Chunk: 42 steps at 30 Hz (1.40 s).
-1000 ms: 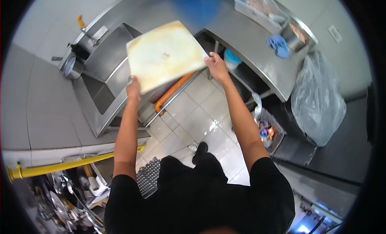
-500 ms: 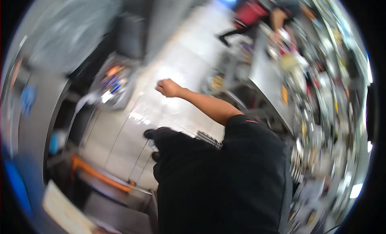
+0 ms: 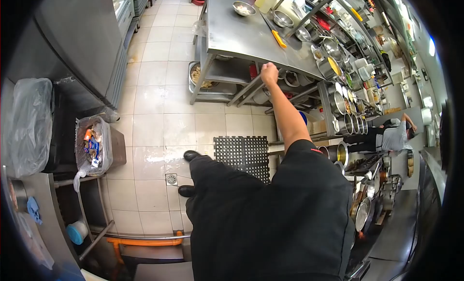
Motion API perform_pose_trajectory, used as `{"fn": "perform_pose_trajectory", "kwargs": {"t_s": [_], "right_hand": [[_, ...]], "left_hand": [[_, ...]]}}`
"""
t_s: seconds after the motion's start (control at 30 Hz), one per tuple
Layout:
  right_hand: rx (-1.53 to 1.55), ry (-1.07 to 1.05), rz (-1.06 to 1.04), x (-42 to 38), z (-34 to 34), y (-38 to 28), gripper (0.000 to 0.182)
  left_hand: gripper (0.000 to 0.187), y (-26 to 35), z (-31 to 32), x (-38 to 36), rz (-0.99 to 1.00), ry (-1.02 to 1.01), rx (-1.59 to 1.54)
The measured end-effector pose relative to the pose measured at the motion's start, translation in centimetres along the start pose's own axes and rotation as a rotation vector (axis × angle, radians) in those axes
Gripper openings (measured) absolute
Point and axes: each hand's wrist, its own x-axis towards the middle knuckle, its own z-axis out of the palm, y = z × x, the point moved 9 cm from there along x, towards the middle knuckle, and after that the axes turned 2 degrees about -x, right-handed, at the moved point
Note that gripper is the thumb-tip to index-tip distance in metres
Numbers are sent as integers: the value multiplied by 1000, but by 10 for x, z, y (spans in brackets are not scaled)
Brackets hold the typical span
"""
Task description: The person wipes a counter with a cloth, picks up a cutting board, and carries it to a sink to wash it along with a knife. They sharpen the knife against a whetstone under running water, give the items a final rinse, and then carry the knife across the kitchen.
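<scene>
My right hand (image 3: 269,73) is held out at the end of a bare forearm, fingers curled into a loose fist, and nothing shows in it. It appears beside the front edge of a steel table (image 3: 227,32), over the lower shelf area; whether it touches the edge is unclear. On that table are a metal bowl with food (image 3: 244,9), a second metal bowl (image 3: 282,18) and a yellow-orange handled tool (image 3: 278,39). My left hand is out of view.
A bin with wrappers (image 3: 93,145) stands at the left. A perforated black mat (image 3: 241,158) lies on the tiled floor (image 3: 181,126). Pots (image 3: 345,124) line the right side, where another person (image 3: 396,136) stands. An orange bar (image 3: 145,241) is low in view.
The view has turned and become sharper. My right hand, earlier over the floor, now appears farther right and higher, near the table. The co-worker bent near the table is gone from that spot.
</scene>
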Motion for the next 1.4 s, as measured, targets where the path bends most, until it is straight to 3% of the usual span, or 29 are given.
{"fn": "perform_pose_trajectory", "kwargs": {"t_s": [0.1, 0.2, 0.3, 0.33, 0.4, 0.47, 0.53, 0.57, 0.6, 0.67, 0.73, 0.8, 0.9, 1.0, 1.1, 1.13, 1.17, 1.27, 1.3, 1.33, 1.4], "right_hand": [[22, -4, 179, 32, -7, 45, 22], [-44, -15, 59, 71, -12, 45, 27], [-162, -49, -46, 149, 26, 65, 29], [-173, 138, -263, 171, 31, 59, 27], [-384, 139, -469, 223, 64, 66, 27], [-317, 46, -439, 253, 73, 69, 36], [-447, -76, -371, 278, 88, 71, 44], [-500, -156, -391, 284, 95, 68, 49], [-487, -191, -373, 292, 106, 75, 53], [-504, -271, -392, 302, 131, 83, 55], [-537, -284, -382, 294, 134, 83, 55], [-565, -270, -366, 285, 114, 74, 55], [-540, -266, -288, 277, 107, 72, 64], [-434, -403, -387, 330, 168, 107, 56], [-192, -422, -291, 325, 164, 120, 53], [-261, -309, -316, 314, 147, 116, 51], [-153, -283, -272, 310, 144, 124, 47], [177, 42, -371, 247, 73, 92, 44], [234, 122, -376, 226, 55, 83, 36], [366, 99, -363, 193, 24, 56, 30], [584, 7, -350, 131, -21, 11, 22]], "left_hand": [[42, -13, -9, -20, -22, 10, 4], [41, -33, -14, -49, -69, -4, 20], [39, -61, -10, -86, -166, -72, 50], [39, -75, -7, -98, -205, -134, 74], [38, -117, 20, -127, -277, -375, 176], [37, -152, 74, -175, -273, -741, 290], [34, -135, 135, -302, -603, -747, 268], [38, -145, 161, -334, -637, -851, 318], [35, -137, 179, -368, -607, -788, 386], [34, -128, 229, -419, -418, -1030, 458], [38, -96, 259, -467, -299, -1049, 548], [40, -71, 276, -498, -297, -1055, 557], [41, -67, 287, -496, -203, -1077, 551], [34, -65, 276, -480, -184, -1020, 553], [28, -84, 270, -456, -146, -995, 488], [30, -97, 269, -448, -158, -1036, 511], [32, -99, 266, -449, -196, -987, 365], [43, -135, 261, -433, -236, -956, 422], [40, -150, 260, -424, -227, -930, 449], [49, -147, 260, -429, -283, -924, 423], [47, -150, 267, -432, -342, -996, 411]]}}
